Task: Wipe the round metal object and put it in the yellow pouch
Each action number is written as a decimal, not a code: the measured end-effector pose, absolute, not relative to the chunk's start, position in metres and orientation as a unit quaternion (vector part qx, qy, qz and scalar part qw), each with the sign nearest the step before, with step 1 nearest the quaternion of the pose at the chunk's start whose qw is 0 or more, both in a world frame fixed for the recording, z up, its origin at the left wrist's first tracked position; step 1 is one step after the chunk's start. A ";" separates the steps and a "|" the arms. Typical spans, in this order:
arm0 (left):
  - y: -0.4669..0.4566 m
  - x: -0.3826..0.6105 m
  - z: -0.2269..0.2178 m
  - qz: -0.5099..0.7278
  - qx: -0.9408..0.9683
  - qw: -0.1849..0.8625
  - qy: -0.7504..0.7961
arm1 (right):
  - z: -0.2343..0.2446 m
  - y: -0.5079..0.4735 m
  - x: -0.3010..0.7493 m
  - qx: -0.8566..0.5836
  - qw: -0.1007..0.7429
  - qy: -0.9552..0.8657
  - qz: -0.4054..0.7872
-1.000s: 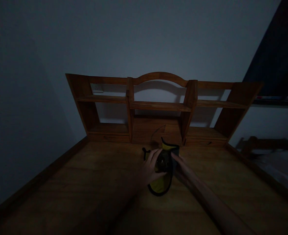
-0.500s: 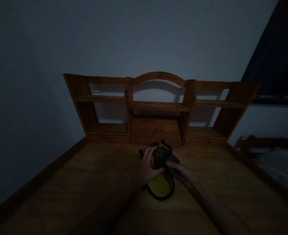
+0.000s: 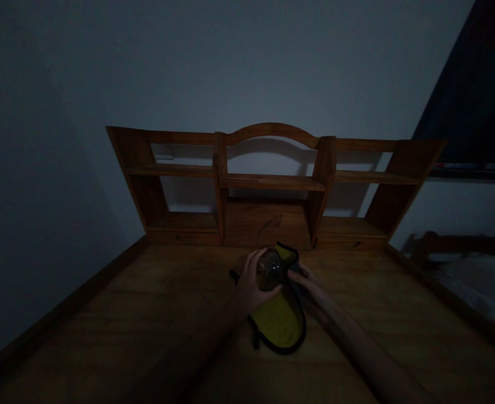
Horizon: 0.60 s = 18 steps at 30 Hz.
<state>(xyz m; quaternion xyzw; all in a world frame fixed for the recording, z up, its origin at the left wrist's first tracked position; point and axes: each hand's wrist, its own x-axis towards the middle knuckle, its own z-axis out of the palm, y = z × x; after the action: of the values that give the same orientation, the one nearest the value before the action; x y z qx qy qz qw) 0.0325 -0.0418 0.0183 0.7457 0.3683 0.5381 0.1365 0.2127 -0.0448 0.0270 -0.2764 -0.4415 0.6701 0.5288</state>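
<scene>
My left hand (image 3: 248, 286) is curled around a clear, shiny, rounded object (image 3: 274, 268) that looks like a glass; its exact kind is hard to make out in the dim light. Beneath and behind it is a yellow cloth piece (image 3: 281, 325) with black edging and small dark straps at its left side. My right hand (image 3: 312, 289) grips the cloth's right edge, thumb on top and fingers mostly hidden behind. The lower, rounded end of the cloth hangs toward me over the wooden tabletop.
A wooden shelf unit (image 3: 272, 180) with several compartments stands at the back of the wooden desk (image 3: 163, 314), against a pale wall. A thin curved dark line (image 3: 268, 223) shows against its central panel. Raised edges border both sides of the desk. Pale fabric (image 3: 478, 286) lies beyond the right side.
The yellow cloth has spread and shifted slightly down toward me, showing more of its surface. The clear object has turned and shows brighter glints. Both hands keep their grip.
</scene>
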 end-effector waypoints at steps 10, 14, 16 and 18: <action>-0.044 0.028 0.020 0.457 0.795 0.099 0.385 | 0.033 -0.046 0.213 -0.283 0.527 -0.479 0.642; -0.047 0.028 0.026 0.410 0.822 0.084 0.386 | 0.025 -0.041 0.215 -0.302 0.524 -0.510 0.612; -0.047 0.029 0.027 0.404 0.825 0.088 0.386 | 0.022 -0.038 0.216 -0.312 0.525 -0.522 0.595; -0.046 0.030 0.025 0.411 0.822 0.094 0.383 | 0.021 -0.038 0.216 -0.318 0.524 -0.536 0.580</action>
<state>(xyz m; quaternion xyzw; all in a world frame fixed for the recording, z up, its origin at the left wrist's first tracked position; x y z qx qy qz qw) 0.0304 -0.0464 0.0254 0.8220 0.3829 0.4110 0.0939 0.2158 -0.0376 0.0208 -0.3177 -0.5362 0.5801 0.5245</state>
